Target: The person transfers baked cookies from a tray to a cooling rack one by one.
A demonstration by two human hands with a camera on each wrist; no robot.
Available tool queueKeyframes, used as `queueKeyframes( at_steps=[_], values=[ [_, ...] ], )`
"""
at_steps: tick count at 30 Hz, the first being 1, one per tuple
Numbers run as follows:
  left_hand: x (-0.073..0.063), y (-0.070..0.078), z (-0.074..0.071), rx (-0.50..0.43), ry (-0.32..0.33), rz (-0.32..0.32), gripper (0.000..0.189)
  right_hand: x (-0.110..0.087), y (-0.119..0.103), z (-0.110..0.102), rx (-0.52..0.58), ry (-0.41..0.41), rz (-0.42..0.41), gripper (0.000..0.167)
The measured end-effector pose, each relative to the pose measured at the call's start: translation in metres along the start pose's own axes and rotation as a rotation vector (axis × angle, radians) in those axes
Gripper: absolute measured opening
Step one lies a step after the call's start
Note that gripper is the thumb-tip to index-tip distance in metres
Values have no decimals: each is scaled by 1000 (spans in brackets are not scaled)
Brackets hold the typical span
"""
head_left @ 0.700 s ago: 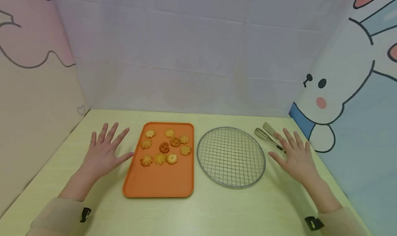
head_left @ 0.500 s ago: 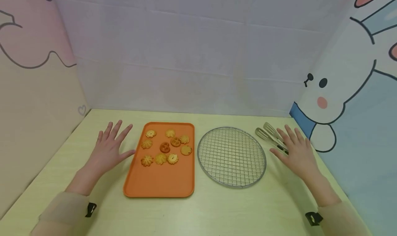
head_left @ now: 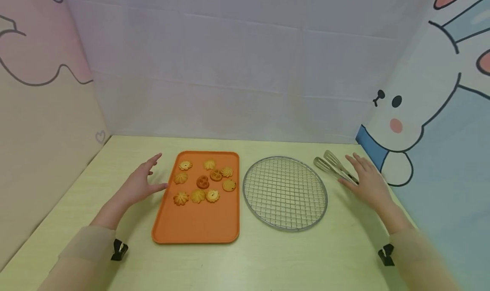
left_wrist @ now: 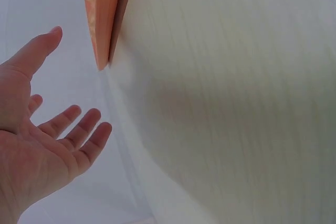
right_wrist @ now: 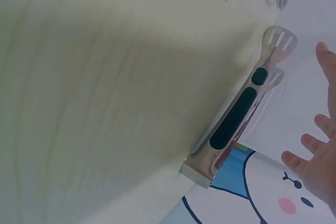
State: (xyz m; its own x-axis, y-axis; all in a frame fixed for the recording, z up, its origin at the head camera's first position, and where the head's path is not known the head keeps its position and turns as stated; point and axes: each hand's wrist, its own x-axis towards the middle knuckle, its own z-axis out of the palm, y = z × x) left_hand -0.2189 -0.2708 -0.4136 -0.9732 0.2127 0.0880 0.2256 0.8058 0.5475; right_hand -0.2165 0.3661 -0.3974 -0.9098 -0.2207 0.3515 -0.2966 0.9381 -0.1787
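Note:
An orange tray [head_left: 195, 227] holds several cookies [head_left: 198, 196], some flower-shaped and two browner ones like pretzels. Left of it hovers my left hand [head_left: 135, 186], fingers loosely bent and holding nothing, its thumb near the tray's left edge. In the left wrist view that hand [left_wrist: 47, 145] is above the table, apart from the tray [left_wrist: 107, 14]. Metal tongs [right_wrist: 236, 114] with dark grip pads and slotted ends lie on the table. My right hand [head_left: 367, 182] is beside them in the head view, partly covering their handle end. The right wrist view shows its fingers [right_wrist: 312, 145] relaxed, apart from the tongs.
Between the tray and the tongs lies a round wire cooling rack [head_left: 285, 193]. The pale table [head_left: 268, 257] ends at a plain back wall [head_left: 229, 69]. A panel with a cartoon rabbit [head_left: 405, 112] borders the right side.
My left hand has turned thumb-up and shifted slightly right, its spread fingers drawing together. My right hand has turned a little, with fingers closer together. The tray, rack and tongs have stayed put.

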Motion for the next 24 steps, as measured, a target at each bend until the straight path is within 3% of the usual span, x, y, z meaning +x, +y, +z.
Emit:
queueKeyframes(
  at_steps=[9,15,24],
  values=[
    [6,-2,4,-193,-154,-123,99,8,22,12,129,-152,79,86],
    [9,-3,8,-308,-217,-146,91,11,32,18,133,-240,129,89],
    [14,-8,12,-422,-288,-187,85,15,36,26,152,-260,159,90]
  ],
)
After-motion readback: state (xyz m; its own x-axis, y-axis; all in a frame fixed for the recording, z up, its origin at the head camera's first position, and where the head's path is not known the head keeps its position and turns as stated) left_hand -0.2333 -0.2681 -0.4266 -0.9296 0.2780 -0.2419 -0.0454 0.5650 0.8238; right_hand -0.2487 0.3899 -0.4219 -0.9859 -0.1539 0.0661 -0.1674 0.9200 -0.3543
